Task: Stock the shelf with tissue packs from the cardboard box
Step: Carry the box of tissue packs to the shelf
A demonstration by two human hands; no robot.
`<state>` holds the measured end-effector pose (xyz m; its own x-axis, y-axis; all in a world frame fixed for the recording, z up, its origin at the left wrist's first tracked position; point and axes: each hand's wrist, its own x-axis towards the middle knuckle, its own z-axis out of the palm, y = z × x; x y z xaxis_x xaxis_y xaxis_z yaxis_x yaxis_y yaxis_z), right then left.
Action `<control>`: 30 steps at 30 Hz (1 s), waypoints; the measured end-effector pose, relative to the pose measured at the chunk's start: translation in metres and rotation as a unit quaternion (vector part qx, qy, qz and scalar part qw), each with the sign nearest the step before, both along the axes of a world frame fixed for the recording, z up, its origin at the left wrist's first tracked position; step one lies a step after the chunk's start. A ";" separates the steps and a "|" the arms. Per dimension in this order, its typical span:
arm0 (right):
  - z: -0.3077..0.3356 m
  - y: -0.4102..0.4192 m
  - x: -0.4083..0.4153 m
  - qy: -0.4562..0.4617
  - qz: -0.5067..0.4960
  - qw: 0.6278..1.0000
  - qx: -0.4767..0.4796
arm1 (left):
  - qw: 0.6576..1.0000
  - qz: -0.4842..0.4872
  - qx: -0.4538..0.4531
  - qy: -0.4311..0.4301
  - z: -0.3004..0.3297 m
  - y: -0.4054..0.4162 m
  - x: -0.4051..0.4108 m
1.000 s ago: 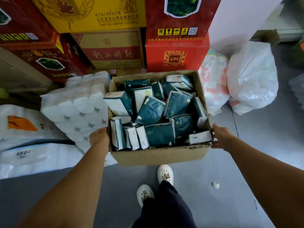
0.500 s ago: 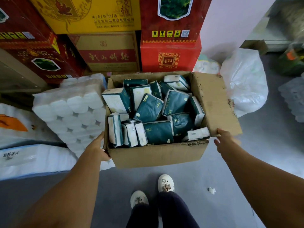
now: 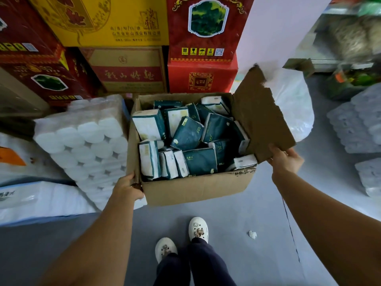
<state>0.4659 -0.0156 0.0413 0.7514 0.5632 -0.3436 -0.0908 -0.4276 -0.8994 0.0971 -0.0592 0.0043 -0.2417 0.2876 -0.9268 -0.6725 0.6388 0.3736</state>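
The left hand (image 3: 128,187) curls its fingers round the near-left corner of the cardboard box (image 3: 198,188) — steady there. Tissue packs (image 3: 186,134) lie heaped between both grips. The right hand (image 3: 285,158) pinches the raised flap (image 3: 261,118); fold it fully outward before reaching in.

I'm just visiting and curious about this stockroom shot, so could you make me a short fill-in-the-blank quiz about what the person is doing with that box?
1. The right hand holds up the box's torn side ____.
2. The left hand grips the cardboard box at its near-left ____.
3. The tissue packs inside are mostly dark ____ and white.
4. The box stands on the grey ____.

Missing words: flap; corner; green; floor
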 end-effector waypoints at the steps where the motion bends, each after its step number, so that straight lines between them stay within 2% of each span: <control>1: 0.004 0.003 0.003 -0.031 0.015 0.999 -0.012 | 1.000 0.014 -0.007 -0.010 0.002 0.000 -0.001; 5: 0.024 0.007 0.009 -0.152 0.124 0.979 -0.059 | 0.988 0.115 -0.017 -0.104 0.005 -0.004 0.003; 11: 0.032 0.004 0.016 -0.205 0.143 0.961 -0.117 | 0.980 0.176 -0.022 -0.086 0.012 -0.012 0.008; 21: 0.053 -0.013 0.030 -0.225 0.145 0.951 -0.153 | 0.989 0.132 -0.032 -0.062 0.021 -0.025 0.025; 26: 0.054 -0.029 0.037 -0.206 0.114 0.960 -0.150 | 0.995 0.095 -0.017 -0.026 0.022 -0.033 0.022; 30: 0.056 -0.037 0.035 -0.175 0.091 0.971 -0.137 | 0.991 0.056 -0.006 0.124 0.016 -0.051 0.010</control>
<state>0.5014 -0.0524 0.0969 0.7463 0.6203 -0.2413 0.2985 -0.6360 -0.7117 0.1075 -0.1100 0.0202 -0.4918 0.2356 -0.8382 -0.6280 0.5707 0.5290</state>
